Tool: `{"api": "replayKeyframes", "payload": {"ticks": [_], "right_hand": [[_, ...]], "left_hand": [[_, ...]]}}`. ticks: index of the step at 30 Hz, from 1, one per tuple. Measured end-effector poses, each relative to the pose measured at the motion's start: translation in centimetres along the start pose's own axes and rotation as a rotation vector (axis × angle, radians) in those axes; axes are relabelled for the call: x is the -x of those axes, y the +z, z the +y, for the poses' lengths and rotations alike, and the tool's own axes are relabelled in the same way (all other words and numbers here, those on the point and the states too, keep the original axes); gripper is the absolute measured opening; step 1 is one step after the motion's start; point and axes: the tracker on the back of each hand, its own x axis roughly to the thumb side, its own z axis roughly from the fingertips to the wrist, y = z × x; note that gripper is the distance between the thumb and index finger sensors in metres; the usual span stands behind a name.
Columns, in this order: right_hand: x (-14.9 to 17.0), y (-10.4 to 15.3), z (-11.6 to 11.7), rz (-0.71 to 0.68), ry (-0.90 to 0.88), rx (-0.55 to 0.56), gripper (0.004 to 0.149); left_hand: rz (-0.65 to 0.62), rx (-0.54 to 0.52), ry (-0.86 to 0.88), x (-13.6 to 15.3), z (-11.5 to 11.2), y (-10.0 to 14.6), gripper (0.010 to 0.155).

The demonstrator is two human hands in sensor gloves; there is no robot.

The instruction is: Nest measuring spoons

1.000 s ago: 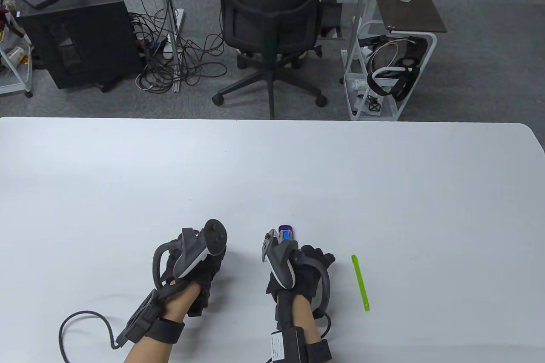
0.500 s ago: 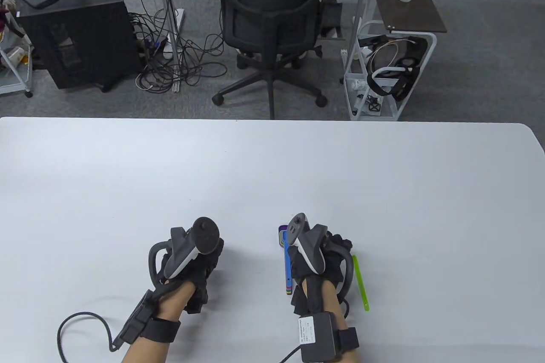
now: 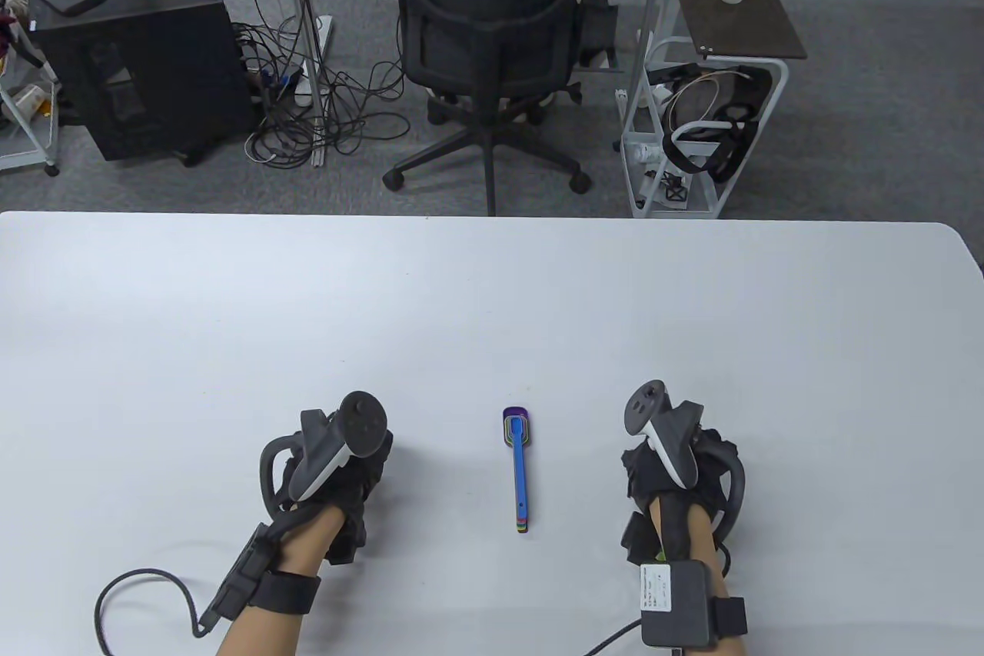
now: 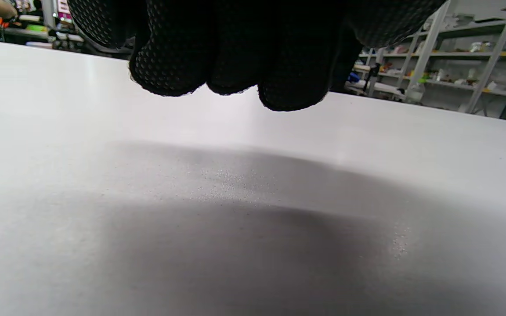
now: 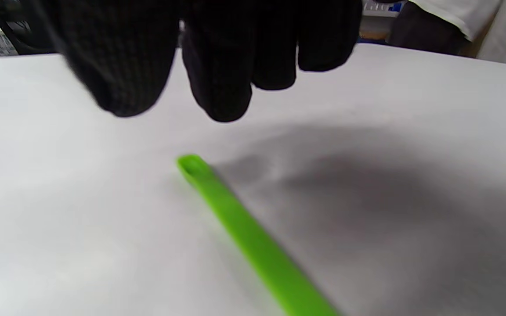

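Now the right hand (image 3: 676,456) has left the nested spoon stack (image 3: 520,467), which lies mid-table, and hovers over the green spoon (image 5: 244,232), fingers hanging loose, grasping nothing. Left hand (image 3: 330,464) idle, curled, empty. Green spoon looks last to nest.

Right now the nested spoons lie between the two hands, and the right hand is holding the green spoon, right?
Not quite. The right hand only hovers over the green spoon, which lies flat on the table, as the right wrist view shows. The nested spoons do lie between the hands.
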Motion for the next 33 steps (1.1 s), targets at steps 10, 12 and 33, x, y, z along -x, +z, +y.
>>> {"api": "replayKeyframes", "payload": {"ticks": [10,12,33], "right_hand": [[1.6,-0.2,2.5,0.008,-0.005,-0.103,0.054],[1.4,-0.1,2.6,0.008,0.025,-0.099,0.053],[-0.2,0.6,3.5,-0.011,0.097,0.072,0.043]], "left_hand": [[-0.013,0.013,-0.055,-0.6,-0.7,0.6,0.049],[-0.012,0.011,-0.049,-0.6,-0.7,0.7,0.049],[-0.004,0.033,-0.066,-1.1,-1.1,0.9,0.049]]}}
